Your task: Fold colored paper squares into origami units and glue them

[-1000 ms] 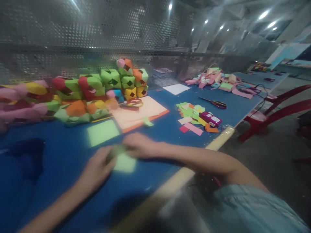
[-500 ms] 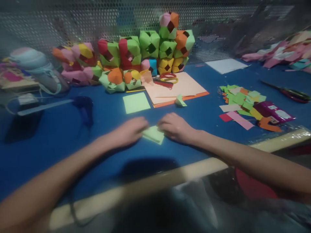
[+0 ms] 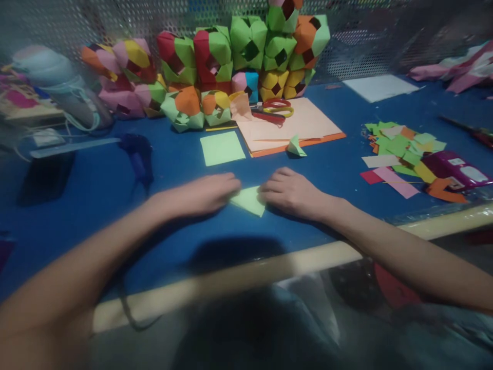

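Observation:
A folded light green paper (image 3: 249,199) lies on the blue table (image 3: 173,180) between my hands. My left hand (image 3: 206,192) rests flat at its left edge, fingertips pressed on the fold. My right hand (image 3: 290,192) has its fingers curled and pressed on the paper's right edge. A flat green paper square (image 3: 222,148) lies just beyond them, and a small folded green piece (image 3: 296,146) sits on a stack of peach and orange sheets (image 3: 296,128).
A pile of coloured folded paper cubes (image 3: 231,67) stands against the perforated metal wall. Red and yellow scissors (image 3: 273,109) lie on the sheets. Paper scraps (image 3: 400,151) and a purple packet (image 3: 456,172) lie right; a bottle (image 3: 57,97), dark phone (image 3: 44,177) and cloth (image 3: 136,154) left.
The view swung left and down from the table's right end to the work in front. Both hands stayed on the green paper, pressing it flatter on the table.

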The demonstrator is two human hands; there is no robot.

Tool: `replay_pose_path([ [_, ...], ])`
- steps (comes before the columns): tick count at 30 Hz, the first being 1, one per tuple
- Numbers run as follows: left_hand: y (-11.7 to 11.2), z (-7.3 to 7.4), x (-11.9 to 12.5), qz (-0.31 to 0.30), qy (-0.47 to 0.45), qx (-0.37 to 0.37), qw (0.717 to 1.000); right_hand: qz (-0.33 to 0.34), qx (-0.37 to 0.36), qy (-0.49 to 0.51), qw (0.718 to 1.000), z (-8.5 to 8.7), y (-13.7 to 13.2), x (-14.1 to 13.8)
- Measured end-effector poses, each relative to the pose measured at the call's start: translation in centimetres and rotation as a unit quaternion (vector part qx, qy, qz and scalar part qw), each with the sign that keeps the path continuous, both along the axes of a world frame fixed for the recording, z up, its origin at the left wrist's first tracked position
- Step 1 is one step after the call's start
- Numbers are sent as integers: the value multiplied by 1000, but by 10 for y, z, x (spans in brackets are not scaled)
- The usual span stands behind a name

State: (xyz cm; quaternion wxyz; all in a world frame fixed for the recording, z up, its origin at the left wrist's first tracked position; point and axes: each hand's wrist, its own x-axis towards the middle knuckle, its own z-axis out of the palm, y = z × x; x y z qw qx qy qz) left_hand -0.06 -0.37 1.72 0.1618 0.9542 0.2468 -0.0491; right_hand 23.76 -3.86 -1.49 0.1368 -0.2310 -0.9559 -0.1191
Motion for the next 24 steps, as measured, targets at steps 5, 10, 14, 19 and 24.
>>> replay_pose_path([
  [5,-1,2,1,-2,5,2,1000,0,20,-17,1000,1,-1,1],
  [10,0,1,2,-2,10,0,1000,-6,29,-24,999,2,-1,0],
  [14,1,-1,2,-5,10,2,1000,-15,11,-30,999,3,-2,0],
  [19,0,0,2,1,21,-7,1000,-11,8,-36,999,4,-2,0],
  [24,0,2,2,-2,19,-13,1000,-12,2,-44,999,5,-3,0],
])
